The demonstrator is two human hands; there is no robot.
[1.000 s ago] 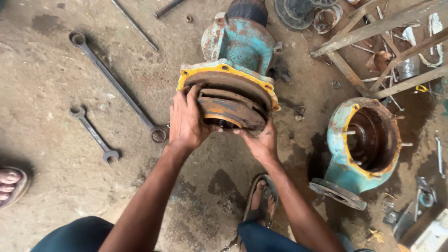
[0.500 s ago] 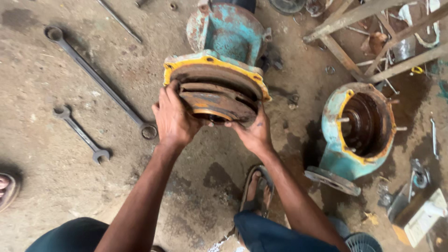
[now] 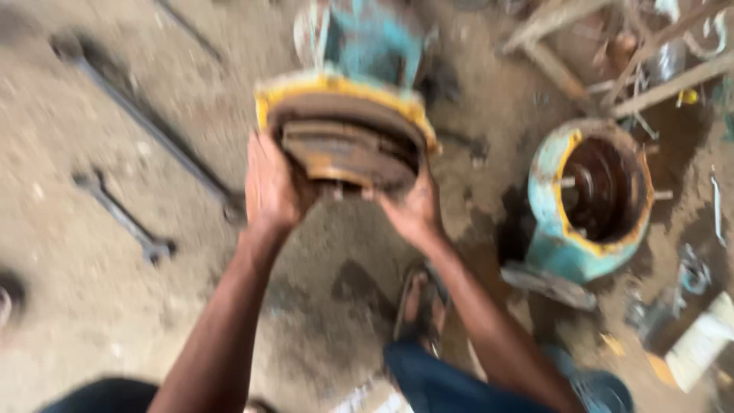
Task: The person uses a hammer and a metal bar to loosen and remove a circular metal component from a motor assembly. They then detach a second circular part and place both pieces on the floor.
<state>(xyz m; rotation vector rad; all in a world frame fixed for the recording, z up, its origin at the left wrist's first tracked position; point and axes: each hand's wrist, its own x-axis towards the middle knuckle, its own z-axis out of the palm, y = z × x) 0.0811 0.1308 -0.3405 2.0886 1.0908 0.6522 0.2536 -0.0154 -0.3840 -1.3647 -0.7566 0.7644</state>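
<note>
Both hands, the left hand [image 3: 274, 183] and right hand [image 3: 413, 208], grip opposite edges of the rusty disc [image 3: 344, 153] seated in the yellow-rimmed teal pump body [image 3: 359, 46] on the dirt floor [image 3: 92, 306], and working it well would probably mean pulling evenly, without tilting it.

small spanner [image 3: 122, 218] | long spanner [image 3: 145, 122] | teal pump casing [image 3: 589, 199] | wooden slats [image 3: 612, 53]

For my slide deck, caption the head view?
Both hands, left and right, grip a rusty disc on a teal pump.
</note>
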